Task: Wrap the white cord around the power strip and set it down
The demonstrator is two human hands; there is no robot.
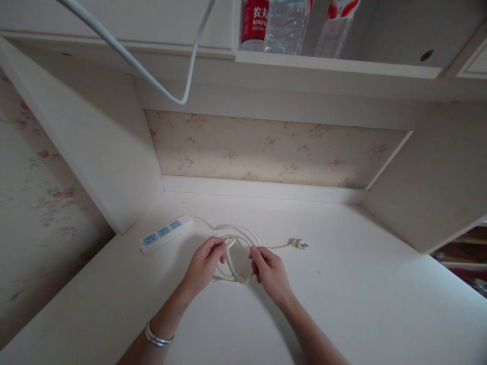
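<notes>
A white power cord point(239, 278) lies in loose loops near the middle of the white desk. My left hand point(207, 257) is closed on the left side of the loops, thumb and fingers pinching the cord. On the right side of the coil, my right hand point(267, 266) has its fingers curled together at the cord. From the coil one end runs left to a white power strip point(164, 233) with blue socket faces. The other end leads right to a white plug point(298, 244), its prongs pointing right.
The desk point(365, 299) meets a floral-papered back wall point(266, 149) and side panels. Overhead, a shelf point(335, 66) holds plastic bottles point(287, 28). A pale bent cable or rod point(152, 81) hangs in front at upper left.
</notes>
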